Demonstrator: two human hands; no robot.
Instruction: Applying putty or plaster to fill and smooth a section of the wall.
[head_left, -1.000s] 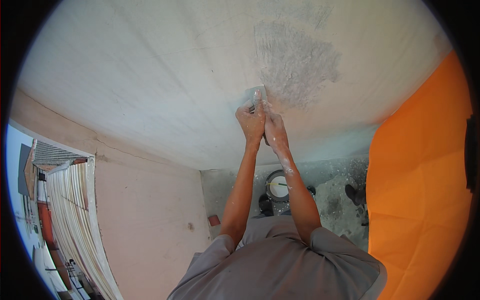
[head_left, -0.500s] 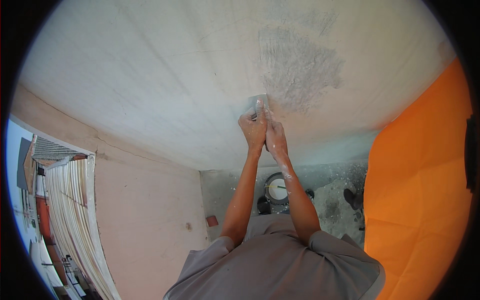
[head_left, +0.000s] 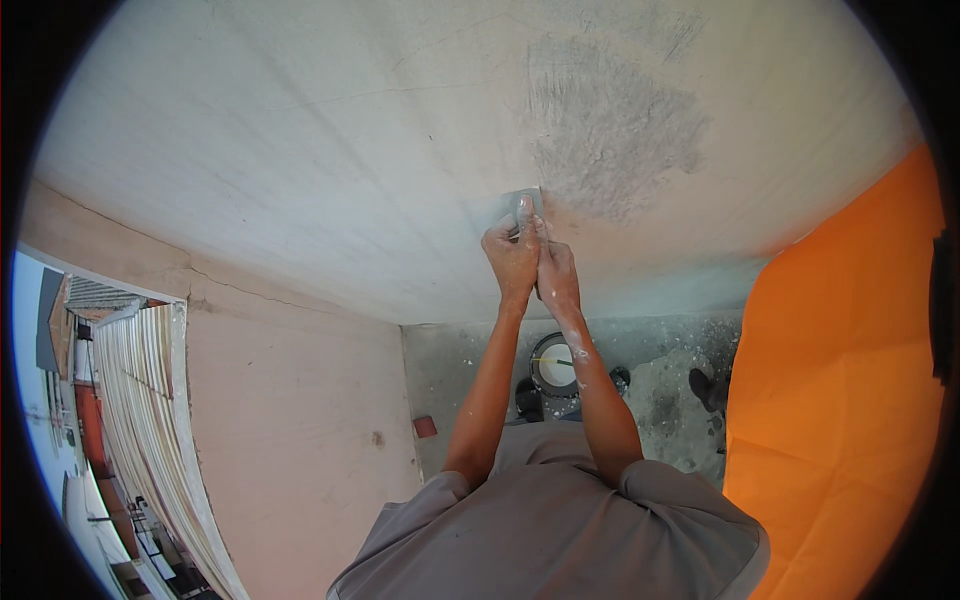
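Both of my hands are together at a pale wall (head_left: 330,160), closed on a flat scraper (head_left: 536,200) whose blade rests at the wall surface. My left hand (head_left: 512,258) grips near the blade, its thumb lying along it. Just beside it, my right hand (head_left: 558,275) is wrapped round what seems to be the handle, mostly hidden by the fingers. White dust marks both hands and the right forearm. Up and to the right of the blade is a rough grey patch (head_left: 615,130) on the wall.
Below my arms a round dark-rimmed bucket (head_left: 555,365) with a whitish inside stands on the speckled floor (head_left: 460,355). An orange sheet (head_left: 830,350) hangs at right, dark shoes (head_left: 705,388) beside it. A pinkish side wall (head_left: 290,400) and an opening are at left.
The view has tilted slightly, so the wall patch and bucket sit higher in the picture. My hands, still together on the scraper, are a little lower relative to the patch.
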